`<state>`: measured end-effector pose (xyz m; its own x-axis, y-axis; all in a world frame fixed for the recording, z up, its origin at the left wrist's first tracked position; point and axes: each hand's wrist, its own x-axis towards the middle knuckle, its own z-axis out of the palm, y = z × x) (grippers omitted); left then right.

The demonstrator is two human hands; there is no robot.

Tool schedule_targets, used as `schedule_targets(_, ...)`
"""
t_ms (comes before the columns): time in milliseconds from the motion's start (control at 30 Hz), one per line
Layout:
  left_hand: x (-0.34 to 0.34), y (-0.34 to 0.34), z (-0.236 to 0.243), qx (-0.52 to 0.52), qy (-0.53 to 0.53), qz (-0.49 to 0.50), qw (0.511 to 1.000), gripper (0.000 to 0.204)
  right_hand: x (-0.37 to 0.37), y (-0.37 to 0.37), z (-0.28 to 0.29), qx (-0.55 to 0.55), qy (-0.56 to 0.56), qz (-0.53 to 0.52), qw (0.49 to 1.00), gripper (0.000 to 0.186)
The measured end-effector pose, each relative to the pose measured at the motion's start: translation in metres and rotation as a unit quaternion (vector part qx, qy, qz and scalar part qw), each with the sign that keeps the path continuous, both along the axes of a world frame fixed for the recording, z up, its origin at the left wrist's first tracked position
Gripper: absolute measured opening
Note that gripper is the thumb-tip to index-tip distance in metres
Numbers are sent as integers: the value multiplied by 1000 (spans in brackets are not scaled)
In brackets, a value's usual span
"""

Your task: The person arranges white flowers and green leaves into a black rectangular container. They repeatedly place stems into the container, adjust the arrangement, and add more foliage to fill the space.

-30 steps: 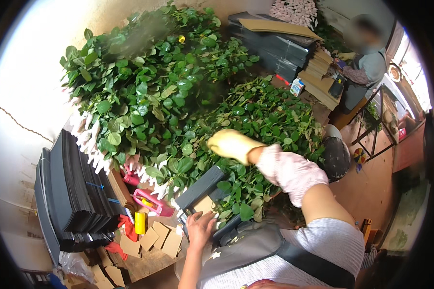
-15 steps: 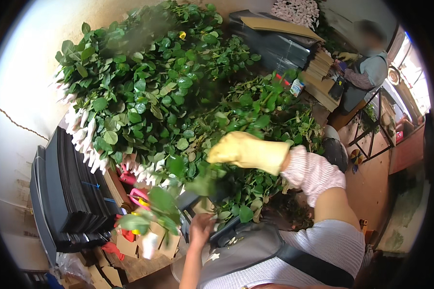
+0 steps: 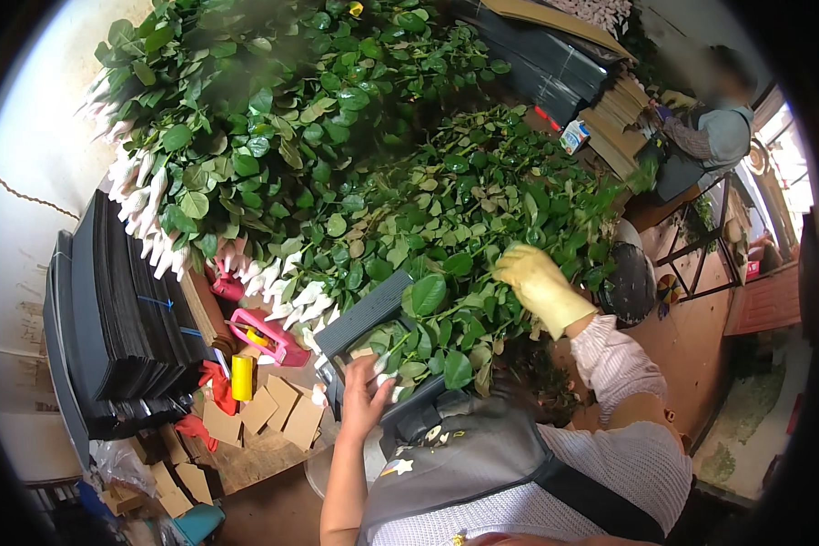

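My bare left hand point(image 3: 362, 393) is at the near end of a dark tray point(image 3: 429, 393), its thumb and fingers closed about the pale head end of a leafy stem point(image 3: 424, 320), probably a rose. My right hand, in a yellow glove point(image 3: 539, 284), is closed around leafy stems at the tray's right; its fingertips are partly hidden among leaves. A dark ridged bar point(image 3: 366, 314) slants beside the tray. Beyond lies a large heap of leafy stems point(image 3: 337, 173), with white-sleeved heads point(image 3: 146, 214) along its left edge.
Stacked black sheets point(image 3: 127, 318) stand at left. On the wooden table are a pink tape dispenser point(image 3: 282, 348), a yellow cylinder point(image 3: 242, 378), red cloth point(image 3: 218, 389) and cardboard pieces point(image 3: 300, 423). Dark boxes point(image 3: 537, 68) stand at the back; a co-worker point(image 3: 723, 136) is far right.
My right hand has moved right and slightly up. A blurred stem with a white head has left the spot over the cardboard pieces. My left hand has shifted slightly left and up.
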<state>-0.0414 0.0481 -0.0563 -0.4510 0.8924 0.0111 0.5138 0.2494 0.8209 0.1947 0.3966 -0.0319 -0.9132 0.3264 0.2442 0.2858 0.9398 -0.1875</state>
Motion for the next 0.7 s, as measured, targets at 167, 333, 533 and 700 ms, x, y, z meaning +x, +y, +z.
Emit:
schedule_targets(167, 1, 6, -2, -7, 5, -7, 1000, 50, 4, 37, -40, -229, -88, 17, 969, 43)
schedule_targets(333, 2, 5, -11, -13, 39, 61, 997, 34, -69, 40, 81, -158, -149, -71, 974, 29)
schedule_targets(533, 4, 19, -14, 68, 35, 116, 990, 16, -190, 56, -21, 115, -383, 32, 916, 23)
schedule_targets(700, 2, 25, -15, 54, 2, 115, 992, 17, -214, 80, -126, 48, -372, -176, 910, 26)
